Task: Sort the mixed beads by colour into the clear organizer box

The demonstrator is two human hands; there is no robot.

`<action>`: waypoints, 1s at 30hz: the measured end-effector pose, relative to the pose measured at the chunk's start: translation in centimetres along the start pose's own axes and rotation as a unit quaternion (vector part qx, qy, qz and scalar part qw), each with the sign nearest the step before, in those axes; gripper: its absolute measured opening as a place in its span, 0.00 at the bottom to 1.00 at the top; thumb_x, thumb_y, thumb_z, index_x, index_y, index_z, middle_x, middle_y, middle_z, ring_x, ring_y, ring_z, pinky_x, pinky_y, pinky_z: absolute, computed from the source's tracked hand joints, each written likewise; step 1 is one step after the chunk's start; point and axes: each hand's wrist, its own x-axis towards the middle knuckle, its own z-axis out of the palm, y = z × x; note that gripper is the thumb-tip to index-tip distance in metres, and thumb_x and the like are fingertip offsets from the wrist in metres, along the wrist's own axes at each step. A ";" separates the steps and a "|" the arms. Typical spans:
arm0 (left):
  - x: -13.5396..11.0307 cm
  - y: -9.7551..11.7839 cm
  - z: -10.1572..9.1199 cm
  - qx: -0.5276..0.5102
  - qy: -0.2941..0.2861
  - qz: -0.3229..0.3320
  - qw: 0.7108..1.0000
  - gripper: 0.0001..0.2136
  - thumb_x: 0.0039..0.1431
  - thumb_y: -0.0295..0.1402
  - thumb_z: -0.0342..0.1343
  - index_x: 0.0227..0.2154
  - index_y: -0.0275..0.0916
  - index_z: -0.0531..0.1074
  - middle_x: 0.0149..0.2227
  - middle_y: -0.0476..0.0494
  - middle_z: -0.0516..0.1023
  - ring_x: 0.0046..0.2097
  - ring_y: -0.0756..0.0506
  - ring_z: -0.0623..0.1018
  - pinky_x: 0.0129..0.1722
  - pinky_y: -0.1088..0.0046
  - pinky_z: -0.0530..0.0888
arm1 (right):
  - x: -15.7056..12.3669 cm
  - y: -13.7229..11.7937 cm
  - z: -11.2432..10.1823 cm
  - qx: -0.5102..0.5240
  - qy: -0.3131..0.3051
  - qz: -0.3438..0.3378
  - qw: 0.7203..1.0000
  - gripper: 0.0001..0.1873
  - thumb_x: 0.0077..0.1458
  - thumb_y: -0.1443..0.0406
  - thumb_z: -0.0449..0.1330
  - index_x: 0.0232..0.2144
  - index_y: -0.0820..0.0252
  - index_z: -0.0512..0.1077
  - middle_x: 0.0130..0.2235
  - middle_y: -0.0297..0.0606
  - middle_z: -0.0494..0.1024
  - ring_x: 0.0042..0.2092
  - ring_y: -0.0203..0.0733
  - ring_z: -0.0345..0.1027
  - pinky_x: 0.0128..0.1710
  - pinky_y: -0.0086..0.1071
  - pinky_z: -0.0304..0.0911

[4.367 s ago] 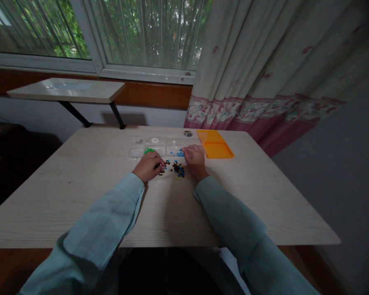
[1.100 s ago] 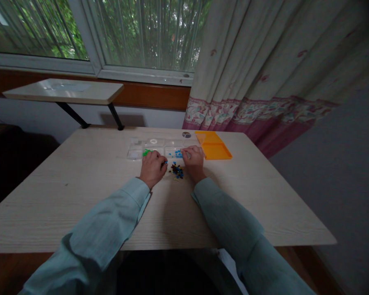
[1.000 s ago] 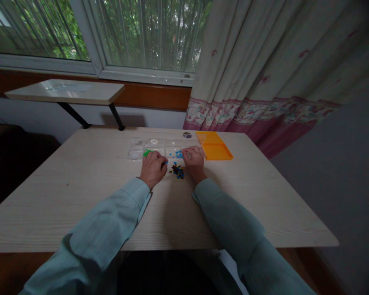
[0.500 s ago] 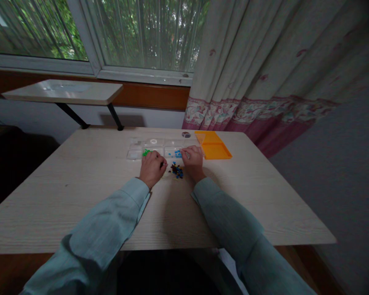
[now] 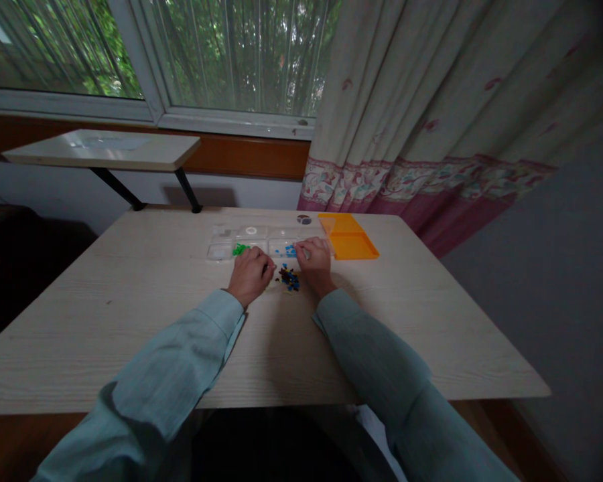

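A small mixed pile of brown, blue and yellow pieces (image 5: 289,278) lies on the table between my hands. My left hand (image 5: 251,273) rests at the pile's left side, fingers curled and tips close together; whatever they hold is too small to name. Over the near right edge of a clear compartment box (image 5: 268,234) is my right hand (image 5: 315,264), its thumb and fingers pinched beside the light blue pieces (image 5: 286,250). What sits in that pinch is hidden. Green pieces (image 5: 240,249) fill part of a compartment just beyond my left hand.
An orange open case (image 5: 354,246) lies right of the clear box. Near the table's back edge is a dark round item (image 5: 304,219). A raised shelf (image 5: 105,150) on black legs stands at the back left, and a curtain (image 5: 407,134) hangs behind the table.
My left hand has shifted very slightly right, toward the pile. My right hand stays nearly in place over the blue pieces.
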 end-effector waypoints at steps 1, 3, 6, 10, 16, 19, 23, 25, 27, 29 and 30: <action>0.0 0.0 -0.1 0.003 0.003 0.001 1.000 0.08 0.61 0.36 0.51 0.34 0.39 0.74 0.37 0.40 0.70 0.43 0.40 0.68 0.44 0.61 0.64 | 0.0 0.0 0.0 0.001 -0.001 0.002 1.000 0.12 0.59 0.59 0.57 0.33 0.57 0.78 0.34 0.39 0.75 0.41 0.44 0.64 0.46 0.39 0.56; 0.0 0.1 -0.2 0.006 0.004 0.004 1.000 0.08 0.62 0.36 0.51 0.35 0.39 0.74 0.37 0.40 0.71 0.43 0.41 0.69 0.43 0.62 0.64 | 0.0 -0.1 -0.1 0.001 -0.006 0.004 1.000 0.12 0.59 0.59 0.56 0.33 0.58 0.78 0.34 0.39 0.75 0.41 0.44 0.64 0.46 0.38 0.56; 0.0 0.1 -0.5 0.000 0.001 0.007 1.000 0.08 0.62 0.36 0.51 0.34 0.39 0.73 0.35 0.40 0.72 0.42 0.41 0.69 0.43 0.62 0.64 | 0.0 -0.2 -0.2 -0.001 -0.013 0.001 1.000 0.12 0.60 0.60 0.56 0.33 0.58 0.78 0.35 0.39 0.76 0.41 0.43 0.64 0.46 0.38 0.56; 0.2 -0.1 -0.6 -0.022 -0.003 0.014 1.000 0.08 0.62 0.35 0.50 0.35 0.39 0.73 0.33 0.42 0.75 0.40 0.42 0.69 0.43 0.63 0.64 | 0.0 -0.2 -0.1 0.001 -0.013 -0.006 1.000 0.12 0.60 0.59 0.56 0.32 0.58 0.78 0.35 0.39 0.76 0.41 0.43 0.65 0.46 0.37 0.57; 0.2 -0.6 -0.4 -0.057 0.014 -0.011 0.998 0.08 0.62 0.36 0.52 0.35 0.41 0.75 0.30 0.44 0.74 0.40 0.42 0.69 0.41 0.66 0.66 | 0.0 -0.2 -0.2 0.010 -0.008 -0.018 1.000 0.11 0.59 0.60 0.56 0.31 0.58 0.77 0.34 0.38 0.76 0.40 0.42 0.65 0.45 0.36 0.57; 0.2 -0.7 -0.3 -0.065 0.017 -0.020 0.998 0.08 0.62 0.36 0.52 0.35 0.40 0.75 0.29 0.44 0.73 0.40 0.43 0.70 0.41 0.67 0.66 | 0.0 -0.3 -0.3 0.011 -0.009 -0.015 1.000 0.11 0.59 0.60 0.57 0.31 0.58 0.77 0.34 0.38 0.76 0.40 0.43 0.65 0.44 0.36 0.57; 0.2 -0.7 -0.2 -0.073 0.004 -0.019 0.997 0.09 0.61 0.36 0.53 0.35 0.39 0.76 0.30 0.44 0.72 0.38 0.44 0.70 0.39 0.68 0.67 | 0.0 -0.4 -0.3 0.015 -0.009 -0.012 1.000 0.12 0.59 0.60 0.56 0.31 0.58 0.77 0.33 0.38 0.76 0.40 0.43 0.65 0.44 0.37 0.57; 0.2 -0.7 -0.1 -0.078 0.000 -0.015 0.997 0.09 0.61 0.36 0.53 0.34 0.39 0.76 0.30 0.44 0.72 0.38 0.44 0.71 0.39 0.68 0.67 | 0.0 -0.3 -0.3 0.017 -0.010 -0.013 1.000 0.12 0.59 0.60 0.56 0.31 0.58 0.77 0.33 0.38 0.76 0.40 0.43 0.65 0.44 0.37 0.57; 0.3 -0.8 0.0 -0.081 0.002 -0.016 0.997 0.08 0.60 0.36 0.54 0.34 0.39 0.76 0.30 0.44 0.73 0.38 0.44 0.71 0.39 0.68 0.67 | 0.0 -0.3 -0.2 0.016 -0.011 -0.013 1.000 0.12 0.59 0.60 0.56 0.31 0.57 0.77 0.33 0.38 0.76 0.40 0.43 0.65 0.44 0.37 0.57; 0.3 -0.9 0.1 -0.087 0.003 -0.014 0.996 0.07 0.60 0.34 0.54 0.36 0.39 0.76 0.31 0.44 0.74 0.39 0.44 0.71 0.40 0.68 0.68 | 0.0 -0.3 -0.2 0.014 -0.013 -0.013 1.000 0.12 0.59 0.60 0.56 0.31 0.57 0.77 0.34 0.38 0.76 0.40 0.43 0.65 0.44 0.37 0.57; 0.3 -0.9 0.1 -0.091 0.002 -0.012 0.996 0.07 0.59 0.34 0.54 0.37 0.40 0.76 0.31 0.44 0.75 0.39 0.44 0.71 0.41 0.68 0.68 | 0.0 -0.3 -0.2 0.013 -0.013 -0.013 1.000 0.12 0.59 0.60 0.56 0.31 0.57 0.77 0.34 0.38 0.76 0.40 0.43 0.65 0.44 0.37 0.57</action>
